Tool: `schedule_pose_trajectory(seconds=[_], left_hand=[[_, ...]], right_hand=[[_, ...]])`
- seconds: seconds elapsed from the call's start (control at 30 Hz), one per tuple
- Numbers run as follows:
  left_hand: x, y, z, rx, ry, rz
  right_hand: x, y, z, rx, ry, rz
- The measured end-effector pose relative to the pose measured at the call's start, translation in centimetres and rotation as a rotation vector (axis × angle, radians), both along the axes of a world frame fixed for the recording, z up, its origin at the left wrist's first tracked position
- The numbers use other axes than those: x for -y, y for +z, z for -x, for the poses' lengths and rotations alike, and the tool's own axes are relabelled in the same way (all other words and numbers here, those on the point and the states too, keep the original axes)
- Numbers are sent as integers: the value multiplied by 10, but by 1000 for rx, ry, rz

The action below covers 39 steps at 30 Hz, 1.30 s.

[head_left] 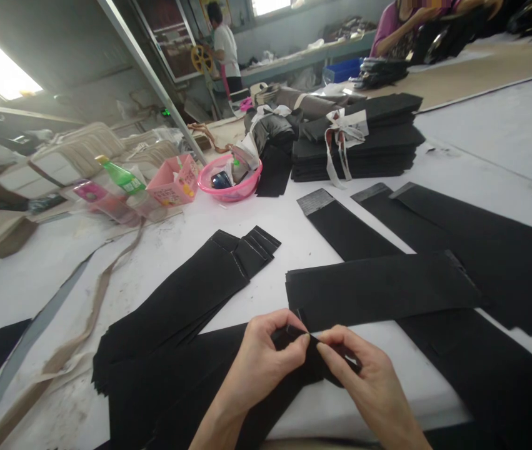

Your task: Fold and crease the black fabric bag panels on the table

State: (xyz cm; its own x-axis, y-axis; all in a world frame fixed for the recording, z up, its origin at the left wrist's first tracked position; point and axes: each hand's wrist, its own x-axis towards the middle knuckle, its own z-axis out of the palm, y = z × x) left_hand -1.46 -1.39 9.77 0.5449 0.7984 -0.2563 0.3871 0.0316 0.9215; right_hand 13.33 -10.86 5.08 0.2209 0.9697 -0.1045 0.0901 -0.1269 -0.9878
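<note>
My left hand (272,353) and my right hand (362,365) come together near the front of the white table. Between thumb and fingers, each pinches the edge of a black fabric piece (315,362), which looks folded where they meet. Its far end merges with the black pieces below, so I cannot tell its full shape. Just beyond my hands lies a black fabric strip (378,284), crossing other dark strips. To the left, a fanned stack of black panels (185,287) has pale stitch lines at its far end.
At the back stands a tied bundle of black panels (354,150). Left of it are a pink basin (230,187) with small items, a pink box (174,181) and a green bottle (120,175). A tan strip (92,312) runs along the left. Two people are farther back.
</note>
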Motion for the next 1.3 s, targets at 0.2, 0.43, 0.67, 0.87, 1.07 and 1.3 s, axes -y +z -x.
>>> schedule_pose_trajectory(seconds=[0.2, 0.43, 0.67, 0.87, 1.07, 1.3], left_hand=[[2, 0, 0, 34, -10, 29], [-3, -5, 12, 82, 23, 129], [0, -7, 12, 119, 51, 136], [5, -8, 9, 94, -7, 153], [5, -14, 8, 118, 28, 124], [1, -20, 18, 168, 125, 206]], right_hand=[[-1, 4, 0, 26, 9, 6], [-1, 4, -2, -29, -6, 85], [-1, 4, -4, -57, 4, 98], [-5, 5, -2, -89, -11, 125], [-3, 0, -2, -162, -4, 152], [2, -3, -12, -120, 2, 141]])
